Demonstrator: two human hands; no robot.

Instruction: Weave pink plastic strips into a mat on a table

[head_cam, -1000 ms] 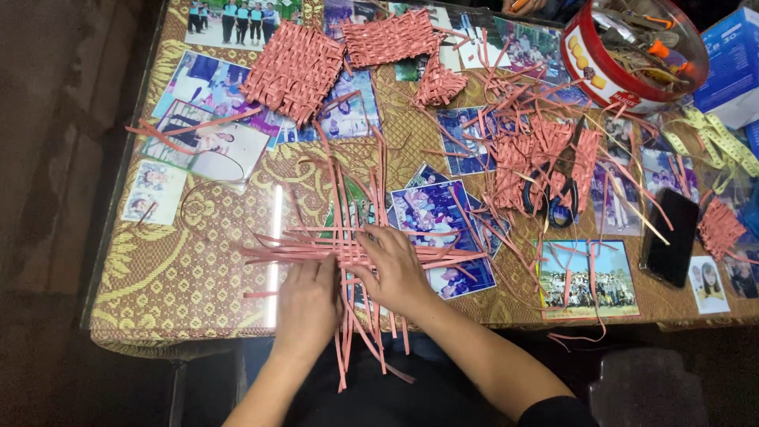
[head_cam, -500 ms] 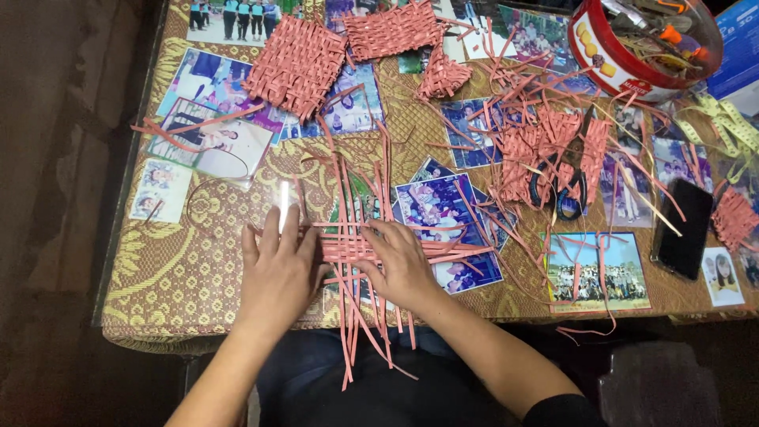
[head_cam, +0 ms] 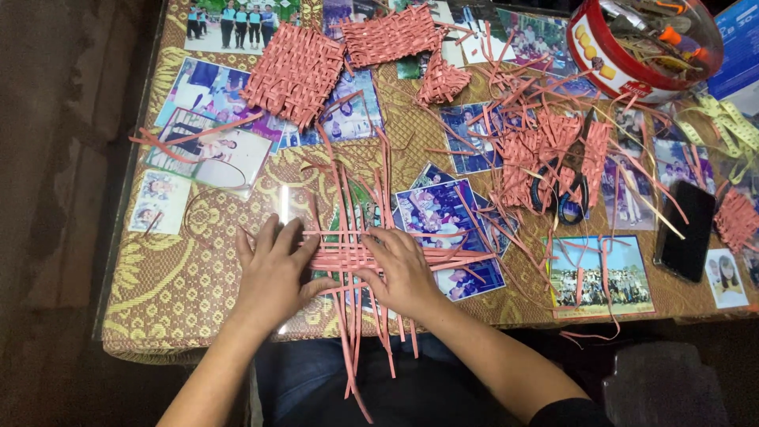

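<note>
In the head view, the left hand (head_cam: 273, 273) lies flat with fingers spread and the right hand (head_cam: 403, 273) presses down with fingers slightly curled on a half-woven mat of pink paper strips (head_cam: 356, 257) at the table's (head_cam: 170, 296) near edge, at six o'clock; neither hand grips anything. Only a narrow band of crossings looks woven, and the long loose ends trailing toward twelve and over the edge suggest most weaving remains. Finished woven squares (head_cam: 296, 71) lie at eleven, scissors (head_cam: 561, 198) among loose strips at two, a red tin (head_cam: 632, 39) farther up.
</note>
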